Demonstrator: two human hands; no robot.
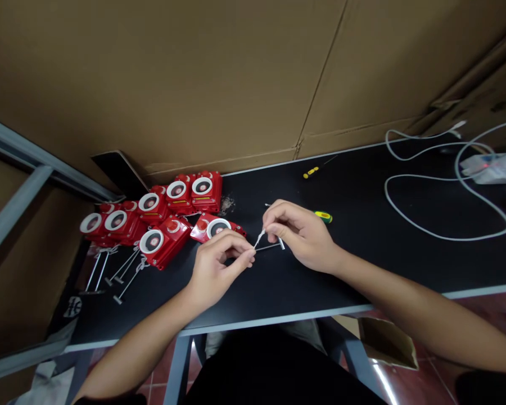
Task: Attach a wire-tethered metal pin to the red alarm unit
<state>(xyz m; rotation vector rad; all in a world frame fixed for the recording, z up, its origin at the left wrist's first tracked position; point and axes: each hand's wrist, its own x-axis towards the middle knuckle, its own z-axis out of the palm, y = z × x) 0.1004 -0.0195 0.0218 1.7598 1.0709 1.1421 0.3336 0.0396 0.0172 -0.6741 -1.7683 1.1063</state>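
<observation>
My left hand (221, 261) is closed in a pinch, thumb against forefinger, on one end of a thin white string (259, 238). The other end is pinched by my right hand (299, 232), so the short piece is stretched between my fingertips above the black table. Just beneath, a thin metal rod with a short crosspiece, like a small hammer (282, 243), is partly hidden by my hands. Behind my left hand lies a red alarm box (200, 227) with a white-ringed round front. A green and yellow screwdriver handle (324, 216) shows beyond my right hand.
More red alarm boxes (168, 239) crowd the table's left side, with several small metal hammers (126, 286) tied to strings. A yellow and black screwdriver (311, 172) lies near the cardboard wall (236, 84). On the right, a white cable (447, 239) loops across the black table (362, 225).
</observation>
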